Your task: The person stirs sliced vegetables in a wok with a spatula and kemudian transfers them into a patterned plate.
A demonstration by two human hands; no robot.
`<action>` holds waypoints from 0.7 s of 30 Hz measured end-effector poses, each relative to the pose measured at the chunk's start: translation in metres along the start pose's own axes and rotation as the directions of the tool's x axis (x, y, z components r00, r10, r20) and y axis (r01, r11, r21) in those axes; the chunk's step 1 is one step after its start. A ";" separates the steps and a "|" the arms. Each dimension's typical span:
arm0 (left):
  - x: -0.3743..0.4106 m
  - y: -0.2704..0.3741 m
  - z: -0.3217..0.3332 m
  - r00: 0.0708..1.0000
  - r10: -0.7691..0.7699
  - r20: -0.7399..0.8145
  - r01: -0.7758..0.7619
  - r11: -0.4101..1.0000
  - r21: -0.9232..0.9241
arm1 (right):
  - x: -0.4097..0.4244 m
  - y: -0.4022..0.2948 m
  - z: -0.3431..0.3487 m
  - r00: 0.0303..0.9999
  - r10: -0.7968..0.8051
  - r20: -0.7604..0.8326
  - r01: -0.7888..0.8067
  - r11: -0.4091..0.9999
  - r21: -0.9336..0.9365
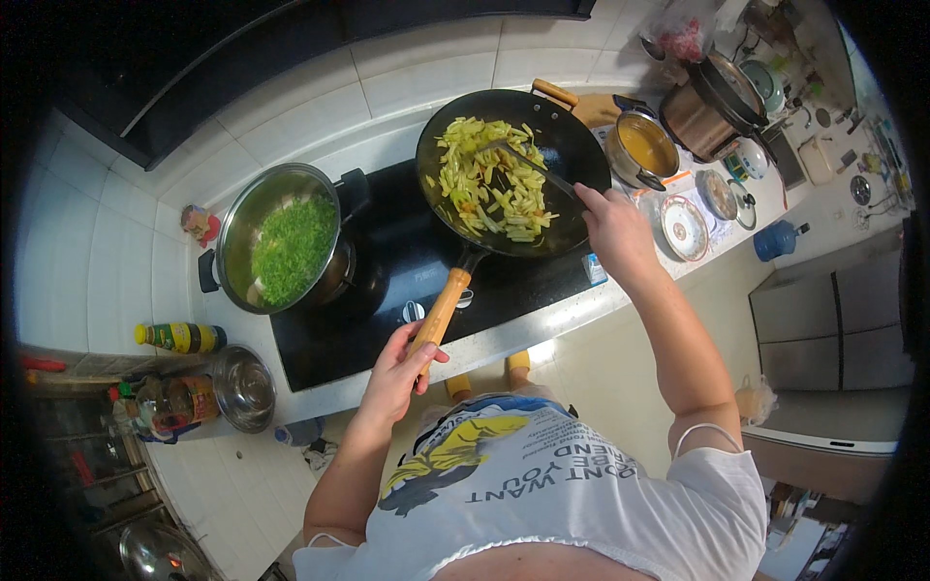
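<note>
My left hand (401, 368) grips the long wooden handle (440, 312) of a black wok (581, 210) that stands on the right side of the black glass gas hob (399, 225). Chopped pale-green vegetable pieces (501, 190), mixed with some orange bits, lie in the wok. In my right hand (616, 225) is a dark spatula (541, 168); its head rests among the pieces, partly covered by them. On the left side of the hob sits a steel pot (234, 232) with finely chopped greens (294, 250) floating on top.
Right of the wok stand a small pot of yellowish liquid (647, 143), a patterned bowl (684, 228), a glass lid (742, 204) and a large cooker (705, 109). A steel bowl (245, 388), an oil bottle (174, 403) and a yellow-capped bottle (182, 338) are at the left. A small box (594, 269) lies by the counter's front edge.
</note>
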State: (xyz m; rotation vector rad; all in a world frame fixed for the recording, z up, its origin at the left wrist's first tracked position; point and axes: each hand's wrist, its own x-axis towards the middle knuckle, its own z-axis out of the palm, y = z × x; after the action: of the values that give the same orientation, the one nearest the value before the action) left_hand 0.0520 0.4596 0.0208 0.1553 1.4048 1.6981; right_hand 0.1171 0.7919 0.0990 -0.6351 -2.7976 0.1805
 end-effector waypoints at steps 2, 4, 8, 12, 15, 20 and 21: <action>0.001 -0.001 0.002 1.000 -0.007 -0.019 0.007 1.000 -0.013 | -0.001 0.009 0.009 0.997 -0.053 0.061 0.057 0.996 -0.065; 0.001 -0.001 0.003 0.999 -0.002 -0.049 0.001 1.000 -0.020 | 0.000 0.018 0.002 0.986 -0.095 0.136 0.106 0.991 -0.077; -0.002 -0.003 0.005 0.997 -0.003 -0.077 -0.002 0.997 -0.072 | 0.019 0.034 -0.063 0.974 -0.115 0.197 0.136 0.986 -0.098; -0.003 0.000 0.008 0.995 -0.001 -0.098 -0.010 0.994 -0.107 | 0.091 0.068 -0.076 0.953 -0.031 0.300 0.133 0.936 -0.326; -0.003 0.000 0.012 0.990 0.020 -0.137 -0.031 0.996 -0.080 | 0.150 0.067 -0.076 0.853 0.204 0.480 0.017 0.909 -0.416; -0.006 -0.008 0.009 0.989 0.042 -0.143 -0.066 0.985 -0.161 | 0.177 0.045 -0.047 0.776 0.120 0.619 -0.101 0.993 -0.067; -0.009 -0.011 0.010 0.986 0.048 -0.159 -0.077 0.980 -0.183 | 0.184 0.047 -0.048 0.811 0.017 0.585 0.026 0.998 -0.064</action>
State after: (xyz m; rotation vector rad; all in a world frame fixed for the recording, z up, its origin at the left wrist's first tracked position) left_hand 0.0689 0.4601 0.0185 -0.0388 1.3519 1.9194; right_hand -0.0098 0.9180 0.1784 -0.6801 -3.4155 0.3295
